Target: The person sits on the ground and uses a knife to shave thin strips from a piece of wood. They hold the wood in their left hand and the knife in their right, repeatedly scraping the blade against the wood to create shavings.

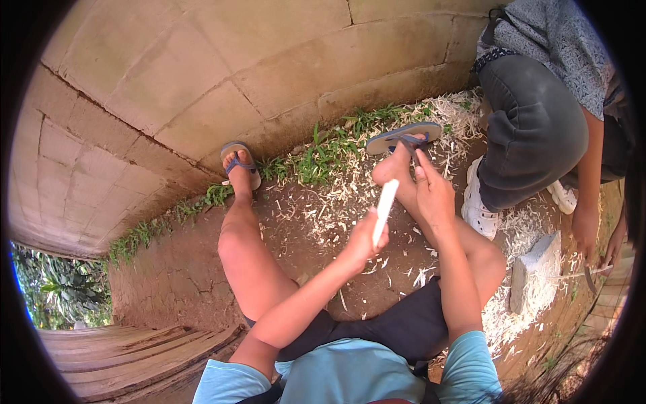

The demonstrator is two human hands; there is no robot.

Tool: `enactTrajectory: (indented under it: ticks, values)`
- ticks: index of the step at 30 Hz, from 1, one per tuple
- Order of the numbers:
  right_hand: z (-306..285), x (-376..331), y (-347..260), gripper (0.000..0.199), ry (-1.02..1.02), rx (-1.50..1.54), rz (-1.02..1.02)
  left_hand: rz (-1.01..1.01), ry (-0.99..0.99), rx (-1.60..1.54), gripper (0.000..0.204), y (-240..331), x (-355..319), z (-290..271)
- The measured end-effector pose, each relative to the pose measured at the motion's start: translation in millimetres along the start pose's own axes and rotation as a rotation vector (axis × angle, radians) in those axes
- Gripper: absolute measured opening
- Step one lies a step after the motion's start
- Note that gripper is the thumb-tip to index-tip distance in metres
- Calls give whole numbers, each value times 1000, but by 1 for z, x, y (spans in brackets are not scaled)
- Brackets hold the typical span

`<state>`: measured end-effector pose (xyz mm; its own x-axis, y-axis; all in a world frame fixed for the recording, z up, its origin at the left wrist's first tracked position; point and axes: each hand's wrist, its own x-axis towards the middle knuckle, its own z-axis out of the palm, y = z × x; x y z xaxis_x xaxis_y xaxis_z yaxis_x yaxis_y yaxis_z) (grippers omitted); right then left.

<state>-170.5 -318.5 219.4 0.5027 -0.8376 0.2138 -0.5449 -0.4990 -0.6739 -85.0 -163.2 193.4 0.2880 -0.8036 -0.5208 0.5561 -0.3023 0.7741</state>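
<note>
My left hand [365, 237] is closed round the lower part of a pale, whittled stick of wood [386, 202], whose bare upper end points up and slightly right. To its right, my right hand [435, 197] grips a knife; its dark narrow blade [408, 146] extends up and left over my foot and sandal. The handle is hidden in my fist. Blade and stick are apart.
Wood shavings [336, 212] litter the dirt ground between my legs. A block wall [222, 74] rises ahead, with grass at its foot. At right, a person in dark trousers [531, 128] sits beside a pale block [535, 273], holding a blade and thin strip. Wooden slats [128, 357] lie lower left.
</note>
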Motion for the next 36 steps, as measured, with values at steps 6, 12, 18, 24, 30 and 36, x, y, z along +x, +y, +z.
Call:
enactTrajectory:
  ticks: [6,12,18,24,30,36]
  values:
    - [26,-37,4,36,-183,-42,-201,80,136,-402,43,34,3,-35]
    - [31,-47,-12,48,-210,59,-333,110,190,-355,43,34,6,-39]
    - [35,-53,-12,50,-331,6,-324,79,190,-387,44,33,7,-39]
    - [32,-54,-15,46,-413,-15,-303,108,200,-367,45,30,7,-39]
    - [31,-52,-13,43,-293,-23,-343,197,265,-197,54,27,6,-34]
    - [30,-50,-7,47,-204,-31,-370,289,289,-43,62,22,4,-28]
